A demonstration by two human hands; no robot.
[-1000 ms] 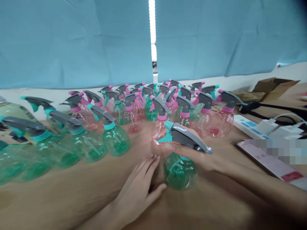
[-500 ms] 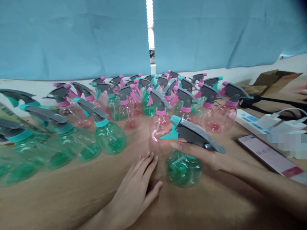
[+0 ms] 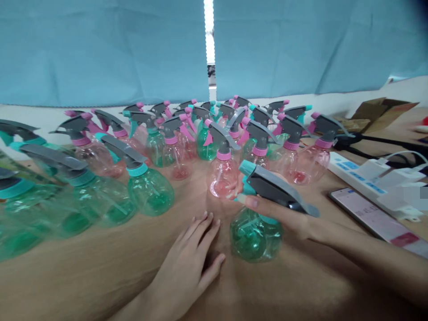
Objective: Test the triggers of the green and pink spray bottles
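A green see-through spray bottle [image 3: 256, 234] with a grey and teal spray head stands upright in front of me. My right hand [image 3: 281, 211] is wrapped around its neck from the right, with fingers at the teal trigger; some fingers are hidden behind the spray head. Flat on the wooden table [image 3: 110, 276], my left hand [image 3: 187, 263] lies with its fingers stretched out, left of this bottle and apart from it. Just behind the held bottle is a pink spray bottle [image 3: 222, 178] with a pink collar.
Several green spray bottles [image 3: 152, 191] stand at the left, and more pink and green ones fill the back. To the right lie a phone [image 3: 368, 218] and a white power strip [image 3: 357, 171] with plugs. Behind them sits an open cardboard box [image 3: 381, 116]. A blue cloth [image 3: 100, 53] hangs behind.
The teal trigger under my right fingers has drawn in toward the bottle's neck. My left hand stays in place. The view has shifted slightly.
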